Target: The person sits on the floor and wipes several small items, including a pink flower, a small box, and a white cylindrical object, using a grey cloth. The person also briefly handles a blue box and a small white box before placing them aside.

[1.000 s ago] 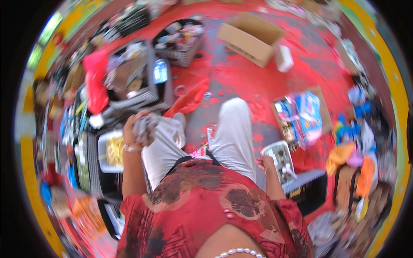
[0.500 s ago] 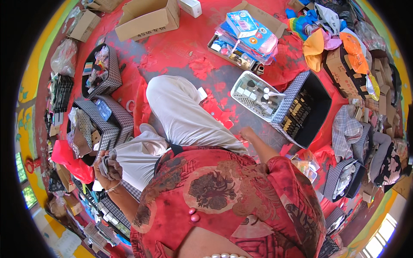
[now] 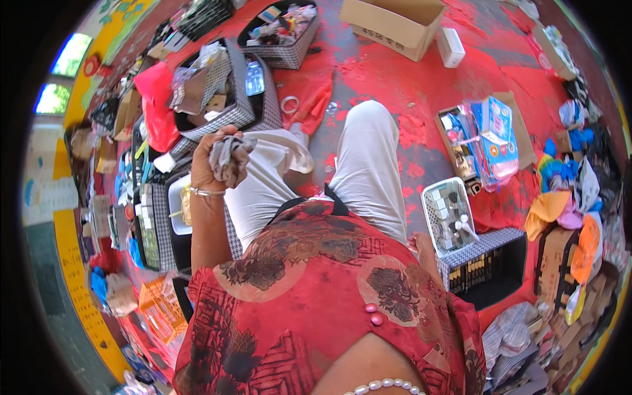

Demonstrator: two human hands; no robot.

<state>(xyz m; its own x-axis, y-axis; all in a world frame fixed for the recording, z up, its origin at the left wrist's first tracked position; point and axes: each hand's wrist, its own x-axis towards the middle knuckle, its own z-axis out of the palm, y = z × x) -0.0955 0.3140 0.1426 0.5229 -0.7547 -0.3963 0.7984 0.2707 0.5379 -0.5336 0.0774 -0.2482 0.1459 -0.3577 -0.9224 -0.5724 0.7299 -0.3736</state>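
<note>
My left hand (image 3: 205, 164) is raised over my left thigh, its fingers wrapped round a crumpled grey cloth (image 3: 232, 161). Just beyond it stands a black-and-white checked fabric bin (image 3: 240, 82) with packets and a brown piece inside. A red plastic bag (image 3: 158, 115) hangs at that bin's left side. Only a small part of my right hand (image 3: 424, 245) shows, low beside my right hip, and its fingers cannot be made out. Close to it is a white basket (image 3: 431, 220) holding small bottles and boxes.
A checked box (image 3: 454, 260) with rows of dark items adjoins the basket. Farther off are a carton (image 3: 454, 161) with blue packages and a large cardboard box (image 3: 395, 39). A white tub (image 3: 176, 207) sits by my left forearm. Bags and cartons line the right wall.
My view has turned to the left, so the bins and boxes appear shifted right. My left hand has come up and forward with the grey cloth still in it.
</note>
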